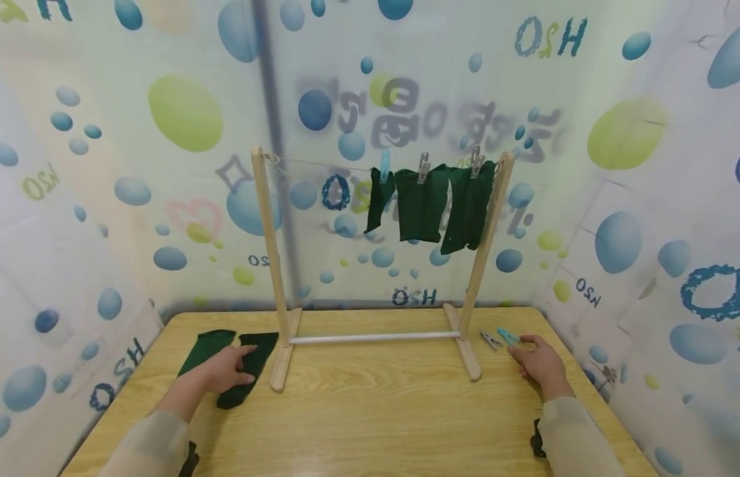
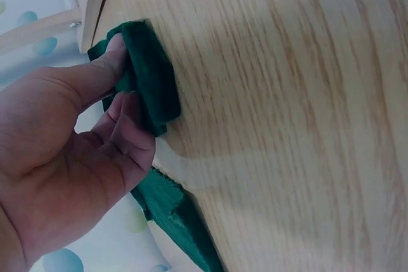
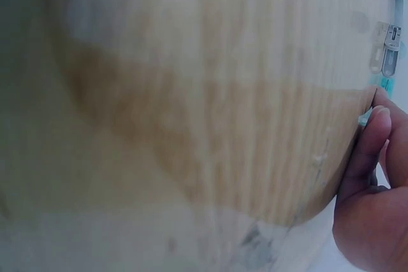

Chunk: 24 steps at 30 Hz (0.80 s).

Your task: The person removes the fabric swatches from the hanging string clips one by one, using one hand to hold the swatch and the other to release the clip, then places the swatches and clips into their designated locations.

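My left hand (image 1: 223, 371) is on a dark green cloth piece (image 1: 256, 361) at the table's left. In the left wrist view the cloth (image 2: 153, 74) bunches up between thumb and fingers, which pinch it. Beside it lies a second green cloth (image 1: 211, 348), partly covered by the hand. At the right my right hand (image 1: 541, 361) pinches the end of a light blue clothespin (image 1: 507, 336); only bits of it show in the right wrist view. Just left of it lies a grey clothespin (image 1: 490, 340).
A wooden rack (image 1: 268, 252) with a string line stands at the back of the table (image 1: 370, 411). Three green cloths hang toward its right end: one under a blue clothespin (image 1: 385, 167), the others under grey ones. A patterned curtain (image 1: 370, 278) stands behind.
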Each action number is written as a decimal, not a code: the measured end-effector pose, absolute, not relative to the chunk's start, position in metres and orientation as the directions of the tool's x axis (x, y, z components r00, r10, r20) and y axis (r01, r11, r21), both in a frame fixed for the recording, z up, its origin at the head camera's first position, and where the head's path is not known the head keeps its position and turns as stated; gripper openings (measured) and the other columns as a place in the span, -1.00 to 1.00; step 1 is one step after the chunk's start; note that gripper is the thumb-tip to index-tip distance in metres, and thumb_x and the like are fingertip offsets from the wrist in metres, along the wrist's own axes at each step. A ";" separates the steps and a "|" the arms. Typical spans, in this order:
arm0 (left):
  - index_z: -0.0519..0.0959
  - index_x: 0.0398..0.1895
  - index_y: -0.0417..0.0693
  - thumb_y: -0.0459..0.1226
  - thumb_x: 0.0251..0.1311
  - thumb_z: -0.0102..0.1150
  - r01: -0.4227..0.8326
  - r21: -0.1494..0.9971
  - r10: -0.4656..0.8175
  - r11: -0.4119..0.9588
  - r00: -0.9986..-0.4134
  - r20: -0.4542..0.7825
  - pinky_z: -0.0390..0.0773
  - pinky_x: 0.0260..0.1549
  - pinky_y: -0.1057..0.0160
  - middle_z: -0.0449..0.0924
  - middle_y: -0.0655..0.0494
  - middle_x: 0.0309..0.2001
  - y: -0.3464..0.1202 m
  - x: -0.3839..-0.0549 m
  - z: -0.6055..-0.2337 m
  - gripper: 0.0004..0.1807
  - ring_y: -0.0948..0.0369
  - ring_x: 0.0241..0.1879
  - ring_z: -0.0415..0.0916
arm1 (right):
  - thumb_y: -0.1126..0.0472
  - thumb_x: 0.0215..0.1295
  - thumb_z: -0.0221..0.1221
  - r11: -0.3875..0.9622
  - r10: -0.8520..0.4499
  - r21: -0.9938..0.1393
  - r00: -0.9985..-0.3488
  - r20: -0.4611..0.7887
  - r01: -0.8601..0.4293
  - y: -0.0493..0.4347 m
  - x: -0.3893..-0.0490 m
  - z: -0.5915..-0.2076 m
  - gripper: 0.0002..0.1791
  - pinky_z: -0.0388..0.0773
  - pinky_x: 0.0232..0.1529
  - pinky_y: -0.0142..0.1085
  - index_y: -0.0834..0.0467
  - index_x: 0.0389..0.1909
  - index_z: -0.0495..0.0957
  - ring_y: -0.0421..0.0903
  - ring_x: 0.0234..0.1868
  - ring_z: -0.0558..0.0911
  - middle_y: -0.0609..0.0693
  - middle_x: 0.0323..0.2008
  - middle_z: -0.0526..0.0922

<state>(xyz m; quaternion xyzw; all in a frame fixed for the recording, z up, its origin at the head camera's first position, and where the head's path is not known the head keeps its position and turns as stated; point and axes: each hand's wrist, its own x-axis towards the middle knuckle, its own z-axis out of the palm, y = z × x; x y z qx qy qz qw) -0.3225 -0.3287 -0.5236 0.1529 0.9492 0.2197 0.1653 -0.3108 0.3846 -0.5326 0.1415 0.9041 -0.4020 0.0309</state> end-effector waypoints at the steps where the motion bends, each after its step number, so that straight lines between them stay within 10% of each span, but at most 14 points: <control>1: 0.24 0.64 -0.40 -0.08 0.50 0.40 0.238 0.464 0.380 0.853 -0.893 -0.240 0.59 -0.28 0.14 0.61 -0.07 -0.18 -0.333 -0.324 -0.528 -0.12 0.13 -0.27 0.54 | -0.02 0.66 0.19 0.635 0.230 -0.719 -0.958 -0.172 0.282 0.385 -0.311 -0.533 -0.25 0.57 -0.36 -0.28 0.38 0.59 0.23 -0.18 -0.59 0.62 -0.07 -0.57 0.64; 12: 0.47 0.49 -0.39 -0.03 0.56 0.32 0.154 0.527 0.279 0.836 -0.946 -0.165 0.71 -0.14 -0.05 0.73 -0.12 -0.03 -0.320 -0.297 -0.499 -0.30 0.05 -0.12 0.67 | 0.10 0.61 0.30 0.435 0.200 -0.860 -0.960 -0.196 0.266 0.393 -0.310 -0.538 -0.11 0.67 -0.39 -0.38 0.46 0.67 0.08 -0.24 -0.50 0.65 -0.06 -0.42 0.70; 24: 0.60 0.42 -0.25 -0.17 0.64 0.22 0.200 0.686 0.235 0.700 -0.971 0.043 0.65 -0.37 0.28 0.72 0.00 -0.17 -0.291 -0.268 -0.468 -0.54 0.13 -0.38 0.66 | -0.01 0.71 0.17 0.478 0.171 -0.864 -0.981 -0.087 0.160 0.398 -0.292 -0.498 -0.22 0.74 -0.30 -0.29 0.41 0.64 0.19 -0.13 -0.30 0.70 0.10 0.00 0.68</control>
